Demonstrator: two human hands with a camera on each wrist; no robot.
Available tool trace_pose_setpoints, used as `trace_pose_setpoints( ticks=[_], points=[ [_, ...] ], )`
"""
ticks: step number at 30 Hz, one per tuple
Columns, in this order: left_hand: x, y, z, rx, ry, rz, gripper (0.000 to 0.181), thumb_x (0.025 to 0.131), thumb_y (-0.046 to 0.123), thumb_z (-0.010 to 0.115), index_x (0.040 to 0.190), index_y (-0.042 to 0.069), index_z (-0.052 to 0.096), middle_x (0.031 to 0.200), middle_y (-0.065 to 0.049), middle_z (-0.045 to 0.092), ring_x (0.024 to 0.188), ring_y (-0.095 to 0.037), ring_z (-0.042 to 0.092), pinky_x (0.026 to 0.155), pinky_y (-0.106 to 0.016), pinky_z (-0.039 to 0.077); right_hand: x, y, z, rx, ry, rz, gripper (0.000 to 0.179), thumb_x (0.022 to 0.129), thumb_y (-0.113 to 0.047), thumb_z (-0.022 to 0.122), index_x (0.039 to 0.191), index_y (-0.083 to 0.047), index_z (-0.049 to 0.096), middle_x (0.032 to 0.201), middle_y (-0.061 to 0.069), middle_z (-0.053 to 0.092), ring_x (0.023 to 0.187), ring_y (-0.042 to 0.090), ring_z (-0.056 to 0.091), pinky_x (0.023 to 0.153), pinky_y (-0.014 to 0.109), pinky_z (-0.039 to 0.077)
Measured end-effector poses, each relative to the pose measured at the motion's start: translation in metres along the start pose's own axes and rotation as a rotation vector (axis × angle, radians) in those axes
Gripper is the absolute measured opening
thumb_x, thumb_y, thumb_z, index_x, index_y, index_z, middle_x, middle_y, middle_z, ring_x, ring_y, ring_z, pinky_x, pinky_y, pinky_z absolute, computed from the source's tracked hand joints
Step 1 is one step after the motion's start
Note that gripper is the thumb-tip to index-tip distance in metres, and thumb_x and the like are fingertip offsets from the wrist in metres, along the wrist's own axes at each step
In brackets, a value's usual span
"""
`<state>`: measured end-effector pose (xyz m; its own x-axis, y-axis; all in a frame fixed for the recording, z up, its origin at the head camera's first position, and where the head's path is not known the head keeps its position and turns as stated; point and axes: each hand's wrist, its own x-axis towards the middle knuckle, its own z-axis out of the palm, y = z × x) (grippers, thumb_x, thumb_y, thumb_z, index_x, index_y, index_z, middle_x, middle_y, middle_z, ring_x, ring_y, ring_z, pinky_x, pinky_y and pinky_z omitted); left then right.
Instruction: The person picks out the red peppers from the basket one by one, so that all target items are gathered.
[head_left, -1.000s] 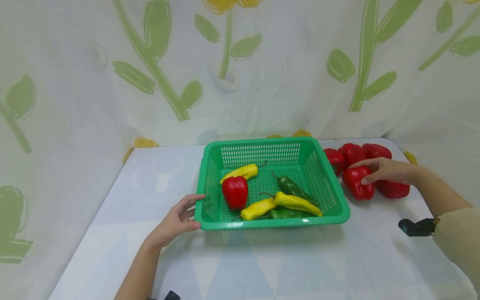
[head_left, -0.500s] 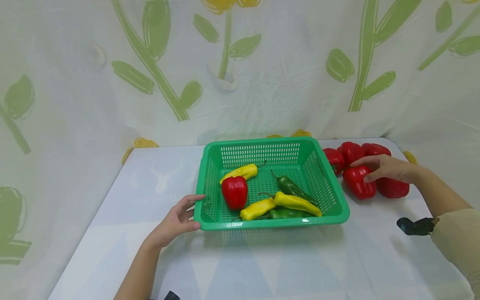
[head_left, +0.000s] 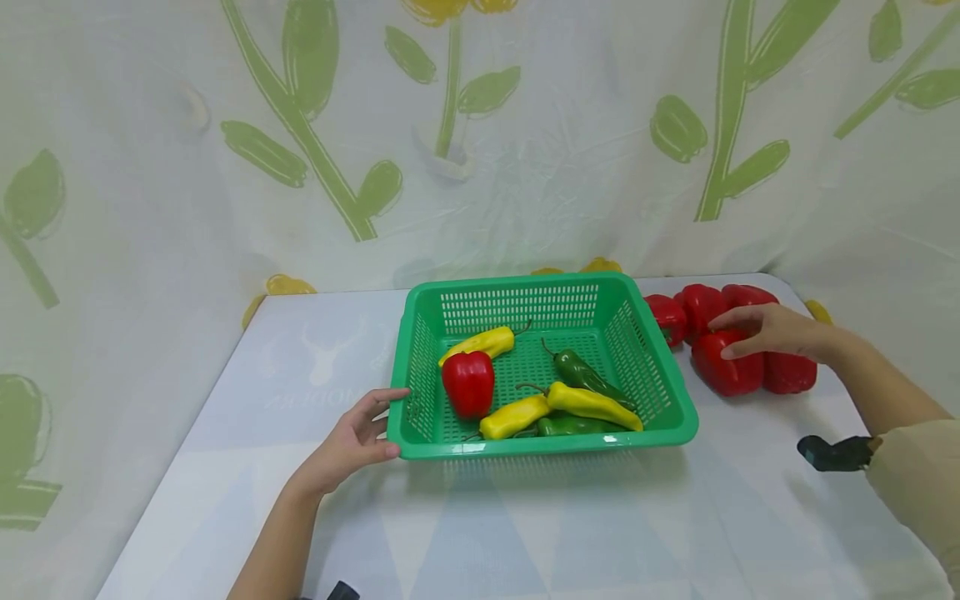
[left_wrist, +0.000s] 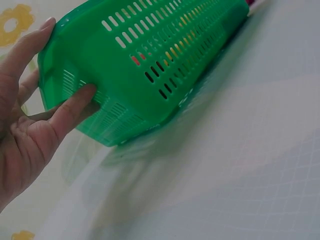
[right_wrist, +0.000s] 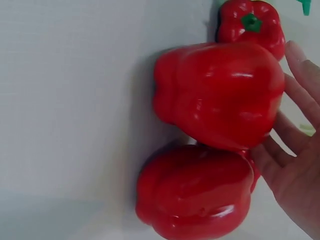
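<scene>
A green plastic basket [head_left: 543, 450] holds a red bell pepper [head_left: 468, 385], several yellow peppers [head_left: 592, 406] and green peppers [head_left: 581, 372]. At the basket's left end, my left hand [head_left: 351, 440] has its fingers on the rim and its thumb by the front corner; in the left wrist view the spread fingers touch the outer wall. My right hand [head_left: 772, 332] is over a red bell pepper [head_left: 723, 371] right of the basket. In the right wrist view its fingers are extended along one end of that pepper [right_wrist: 220, 95], not wrapped round it.
Beside that pepper another red bell pepper [head_left: 790, 373] lies close against it. Behind them are more red bell peppers [head_left: 701, 306], next to the basket's right side. The white table [head_left: 315, 517] backs onto a flower-patterned curtain [head_left: 562, 150].
The pepper under my right hand has shifted slightly right, up to its neighbour. My right thumb has moved higher on it and the fingers have loosened. The left hand and basket stay put.
</scene>
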<state>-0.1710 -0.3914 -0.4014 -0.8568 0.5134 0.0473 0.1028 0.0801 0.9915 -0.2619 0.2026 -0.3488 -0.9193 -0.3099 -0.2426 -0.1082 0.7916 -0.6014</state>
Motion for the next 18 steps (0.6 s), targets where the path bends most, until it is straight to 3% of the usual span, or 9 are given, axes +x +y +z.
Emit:
trace_pose_setpoints(
  ticks=[6,18],
  points=[
    [-0.0004,-0.0003,-0.0002,-0.007,-0.005,0.008,0.065,0.085,0.005,0.068,0.139,0.001,0.033,0.148,-0.026,0.021,0.119,-0.012,0.052,0.087,-0.028,0.052,0.0039,0.0025,0.0076,-0.030,0.023,0.029,0.079,0.067,-0.026,0.085,0.131,0.000,0.046,0.128,0.030,0.037,0.115,0.052,0.032,0.071,0.046,0.056],
    [0.0006,0.0007,0.0000,0.020,0.004,-0.009,0.066,0.084,0.007,0.069,0.139,0.002,0.033,0.148,-0.025,0.022,0.124,-0.035,0.046,0.087,-0.028,0.052,0.0038,0.0053,0.0065,-0.046,0.052,0.032,0.076,0.068,-0.023,0.084,0.129,0.001,0.047,0.127,0.031,0.038,0.114,0.052,0.032,0.071,0.048,0.056]
  ],
)
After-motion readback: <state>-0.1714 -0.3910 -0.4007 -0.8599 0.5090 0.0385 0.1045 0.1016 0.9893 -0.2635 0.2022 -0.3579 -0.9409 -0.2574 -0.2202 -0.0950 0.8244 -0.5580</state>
